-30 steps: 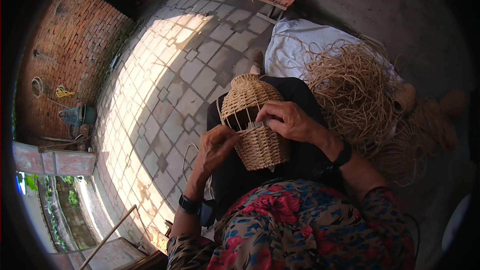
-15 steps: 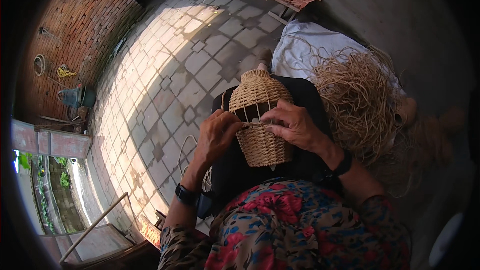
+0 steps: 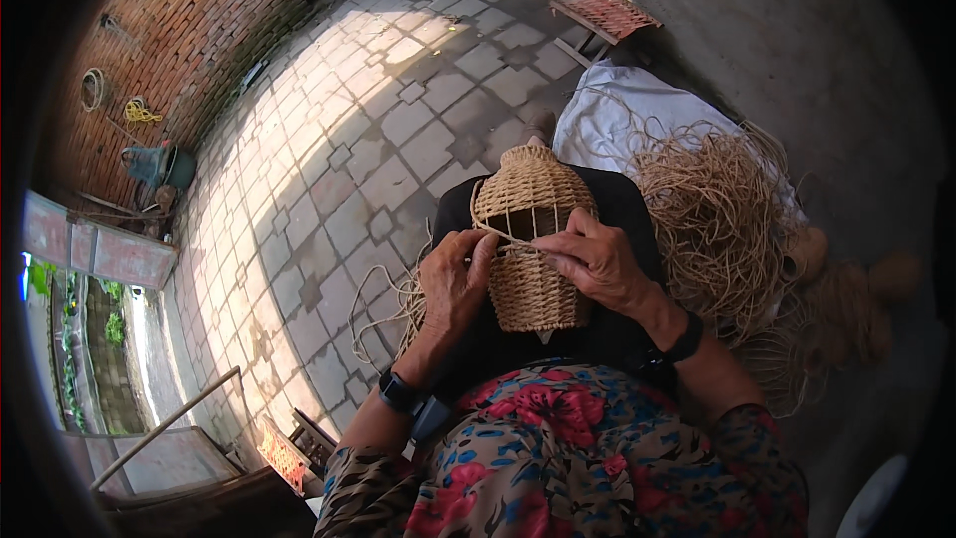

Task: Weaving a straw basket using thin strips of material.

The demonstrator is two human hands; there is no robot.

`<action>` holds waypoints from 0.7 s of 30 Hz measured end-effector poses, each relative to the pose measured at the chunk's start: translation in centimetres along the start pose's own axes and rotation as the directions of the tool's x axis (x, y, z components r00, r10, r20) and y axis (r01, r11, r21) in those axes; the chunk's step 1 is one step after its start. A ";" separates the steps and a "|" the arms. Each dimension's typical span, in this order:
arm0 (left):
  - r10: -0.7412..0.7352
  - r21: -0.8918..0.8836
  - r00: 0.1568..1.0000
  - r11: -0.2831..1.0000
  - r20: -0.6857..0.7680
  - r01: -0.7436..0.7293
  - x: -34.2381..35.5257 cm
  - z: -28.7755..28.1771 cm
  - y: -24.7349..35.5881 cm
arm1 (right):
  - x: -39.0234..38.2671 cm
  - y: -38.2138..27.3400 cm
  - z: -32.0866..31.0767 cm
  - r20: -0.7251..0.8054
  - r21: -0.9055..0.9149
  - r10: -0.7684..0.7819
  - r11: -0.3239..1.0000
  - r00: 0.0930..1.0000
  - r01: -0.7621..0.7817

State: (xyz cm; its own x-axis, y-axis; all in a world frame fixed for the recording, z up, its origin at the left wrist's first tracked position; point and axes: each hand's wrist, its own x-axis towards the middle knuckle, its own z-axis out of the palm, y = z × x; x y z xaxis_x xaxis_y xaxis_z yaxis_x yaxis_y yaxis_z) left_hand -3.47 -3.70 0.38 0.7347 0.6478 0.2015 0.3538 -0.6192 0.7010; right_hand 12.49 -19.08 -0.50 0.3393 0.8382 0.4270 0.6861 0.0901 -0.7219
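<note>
A tan woven basket (image 3: pixel 541 294) lies across my lap, its narrow neck pointing away from me. Bare upright stakes cross a dark gap (image 3: pixel 518 223) in its middle, between two woven parts. My left hand (image 3: pixel 458 279) pinches a twisted cord (image 3: pixel 506 235) at the left of the gap. From there the cord slants to the fingertips of my right hand (image 3: pixel 602 261), which are closed on the lower woven edge at the gap's right side. What exactly lies under those fingertips is hidden.
A large tangle of tan cord (image 3: pixel 712 224) rests on a white sheet (image 3: pixel 607 115) at my right, with cord spools (image 3: pixel 805 251) beside it. Loose cord (image 3: pixel 376 304) hangs at my left. A small slatted stool (image 3: pixel 607 15) stands ahead on the paved floor (image 3: pixel 398 130).
My left hand has drawn the cord up and away from the lower woven edge, so it now slants across the gap. My right hand stays at the edge. The view has shifted slightly.
</note>
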 end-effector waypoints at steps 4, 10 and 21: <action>-0.111 -0.150 0.994 0.983 -0.020 0.107 1.2 1.1 0.9 | 0.1 -0.2 0.1 -0.013 0.012 -0.017 1.000 1.000 0.018; 0.013 0.117 0.999 0.993 -0.037 -0.008 2.1 2.3 2.3 | 0.1 0.0 0.0 0.008 0.017 -0.020 1.000 1.000 0.020; -0.274 -0.657 0.950 0.690 0.152 0.304 0.9 2.0 0.5 | 0.3 -0.1 -0.6 0.049 0.107 0.125 0.986 0.991 -0.130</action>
State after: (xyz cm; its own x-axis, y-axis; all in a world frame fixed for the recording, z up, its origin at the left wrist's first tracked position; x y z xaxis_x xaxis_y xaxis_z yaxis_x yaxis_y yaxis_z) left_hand -1.52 -4.32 -0.50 0.6884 0.7177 -0.1045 0.0870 0.0613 0.9943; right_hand 12.93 -19.14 0.07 0.3906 0.8682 0.3061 0.5631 0.0378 -0.8255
